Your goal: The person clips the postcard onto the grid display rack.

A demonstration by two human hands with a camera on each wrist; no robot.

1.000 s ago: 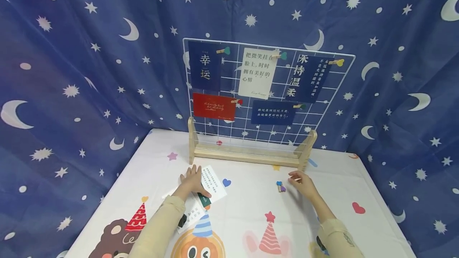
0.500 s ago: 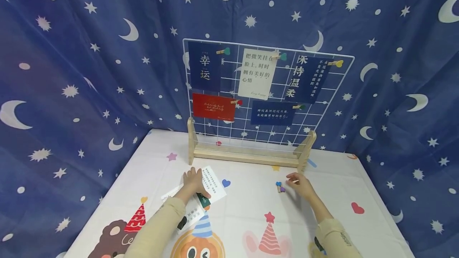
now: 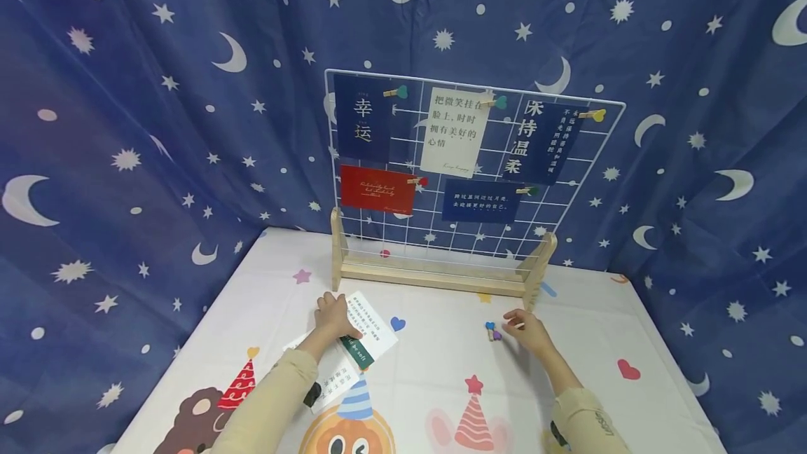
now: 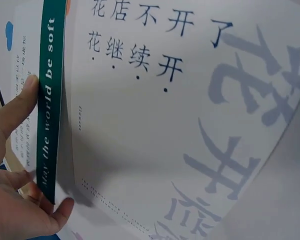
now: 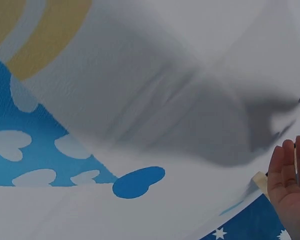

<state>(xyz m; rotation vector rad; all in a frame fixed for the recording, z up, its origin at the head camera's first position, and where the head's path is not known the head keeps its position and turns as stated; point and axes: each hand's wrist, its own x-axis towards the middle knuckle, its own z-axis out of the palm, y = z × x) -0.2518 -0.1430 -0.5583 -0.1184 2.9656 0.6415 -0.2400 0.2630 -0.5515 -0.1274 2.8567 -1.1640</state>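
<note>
My left hand (image 3: pixel 332 315) grips a white card (image 3: pixel 372 324) with a green strip lettered "May the world be soft". In the left wrist view the thumb lies on the white side of the green-striped card (image 4: pixel 47 110), with the fingers curled at its lower end. Another white card (image 4: pixel 155 115) with large grey characters lies partly beneath it. My right hand (image 3: pixel 528 330) hovers just right of two small wooden clothespins (image 3: pixel 493 332), one with a blue heart, one purple. In the right wrist view, the right hand (image 5: pixel 290 185) shows loosely extended fingers, holding nothing.
A white wire grid (image 3: pixel 435 237) on a wooden stand (image 3: pixel 429 275) stands at the back. Several cards hang on it by heart clothespins, among them a red card (image 3: pixel 378 191) and a white one (image 3: pixel 454 135). A patterned curtain (image 3: pixel 157 125) surrounds the printed tablecloth (image 3: pixel 429 384).
My left hand has shifted slightly left and toward me, exposing more of the green strip and its lettering. The right hand has stayed nearly still beside the clothespins.
</note>
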